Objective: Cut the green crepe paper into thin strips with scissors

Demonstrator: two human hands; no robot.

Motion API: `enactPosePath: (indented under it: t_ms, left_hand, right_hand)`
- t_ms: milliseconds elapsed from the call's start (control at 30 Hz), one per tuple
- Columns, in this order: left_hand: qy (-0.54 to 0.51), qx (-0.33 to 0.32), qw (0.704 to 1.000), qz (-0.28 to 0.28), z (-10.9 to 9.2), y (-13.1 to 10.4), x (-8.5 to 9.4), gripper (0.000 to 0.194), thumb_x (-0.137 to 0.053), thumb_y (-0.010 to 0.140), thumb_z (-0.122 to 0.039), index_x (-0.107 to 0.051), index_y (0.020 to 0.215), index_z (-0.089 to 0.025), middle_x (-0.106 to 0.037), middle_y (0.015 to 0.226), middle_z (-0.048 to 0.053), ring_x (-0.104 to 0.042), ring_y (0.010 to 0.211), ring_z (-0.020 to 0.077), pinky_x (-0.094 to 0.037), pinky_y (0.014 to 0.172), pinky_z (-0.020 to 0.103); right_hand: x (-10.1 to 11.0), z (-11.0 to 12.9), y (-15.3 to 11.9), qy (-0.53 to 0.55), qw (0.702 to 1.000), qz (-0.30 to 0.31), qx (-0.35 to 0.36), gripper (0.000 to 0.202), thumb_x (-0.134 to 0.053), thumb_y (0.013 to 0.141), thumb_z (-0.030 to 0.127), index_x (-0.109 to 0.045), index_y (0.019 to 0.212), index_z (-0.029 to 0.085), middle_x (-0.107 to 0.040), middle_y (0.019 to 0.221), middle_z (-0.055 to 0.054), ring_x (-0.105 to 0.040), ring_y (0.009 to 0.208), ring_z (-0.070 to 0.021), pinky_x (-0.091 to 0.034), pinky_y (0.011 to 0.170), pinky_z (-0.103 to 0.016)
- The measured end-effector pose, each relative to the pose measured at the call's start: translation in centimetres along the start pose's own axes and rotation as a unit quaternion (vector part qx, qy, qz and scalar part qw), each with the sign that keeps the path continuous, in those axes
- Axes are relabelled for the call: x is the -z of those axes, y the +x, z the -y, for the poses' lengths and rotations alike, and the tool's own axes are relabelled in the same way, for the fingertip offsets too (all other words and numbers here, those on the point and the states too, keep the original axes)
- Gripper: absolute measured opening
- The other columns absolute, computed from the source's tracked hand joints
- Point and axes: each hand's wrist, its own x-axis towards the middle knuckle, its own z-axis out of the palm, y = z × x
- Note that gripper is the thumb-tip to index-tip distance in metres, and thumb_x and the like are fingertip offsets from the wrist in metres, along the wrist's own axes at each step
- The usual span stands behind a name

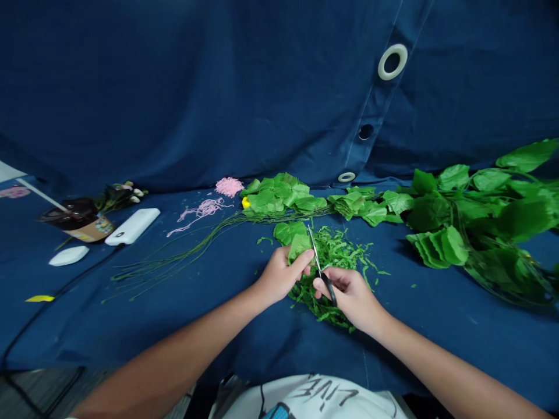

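Pinched between the thumb and fingers of my left hand point(282, 273) is a green artificial leaf point(299, 245). My right hand point(347, 294) grips scissors point(315, 249) by their black handles. The blades point up and away from me, along the right edge of the leaf; whether they are parted is hard to tell. Below both hands lies a heap of shredded green clippings point(343, 253), partly hidden by my fingers. Another green leaf point(286, 231) rests just beyond my left hand.
Behind the clippings lie stacked green leaves point(275, 195) and thin green stems point(187, 250). Leafy vines point(493, 215) spread at right. Pink shreds point(229, 186), a white device with a cable point(133, 226), a dark-topped cup with a straw point(81, 221) and a yellow petal point(40, 298) are at left.
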Motion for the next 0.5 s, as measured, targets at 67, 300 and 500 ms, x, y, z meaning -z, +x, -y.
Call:
enactPosePath:
  t_ms: [67, 300, 500]
  left_hand:
    - [0.001, 0.001, 1.0, -0.002, -0.07, 0.03, 0.02, 0.044, -0.056, 0.09, -0.05, -0.059, 0.064, -0.015, -0.054, 0.051, -0.002, -0.043, 0.042, 0.0076, -0.034, 0.045, 0.021]
    - [0.004, -0.001, 1.0, -0.012, -0.22, 0.2, 0.12, 0.047, -0.051, 0.093, -0.05, -0.059, 0.063, -0.015, -0.051, 0.049, -0.003, -0.043, 0.041, 0.0075, -0.035, 0.045, 0.021]
    - [0.024, -0.008, 0.999, -0.02, 0.13, 0.16, 0.04, 0.046, -0.053, 0.093, -0.049, -0.057, 0.061, -0.015, -0.05, 0.047, -0.003, -0.044, 0.042, 0.008, -0.036, 0.047, 0.021]
  right_hand:
    - [0.02, 0.13, 0.0, 0.005, 1.0, -0.001, 0.0, 0.037, -0.069, 0.085, 0.05, -0.065, 0.071, 0.016, -0.051, 0.06, 0.002, -0.04, 0.054, -0.0115, -0.03, 0.051, -0.023]
    - [0.01, 0.16, 0.01, 0.007, 1.0, 0.018, 0.0, 0.041, -0.065, 0.086, 0.055, -0.07, 0.078, 0.015, -0.06, 0.068, -0.001, -0.048, 0.06, -0.014, -0.035, 0.055, -0.023]
    - [0.01, 0.02, -0.05, 0.009, 1.0, 0.028, 0.003, 0.04, -0.062, 0.089, 0.054, -0.071, 0.084, 0.015, -0.063, 0.074, -0.003, -0.049, 0.062, -0.0138, -0.034, 0.056, -0.023]
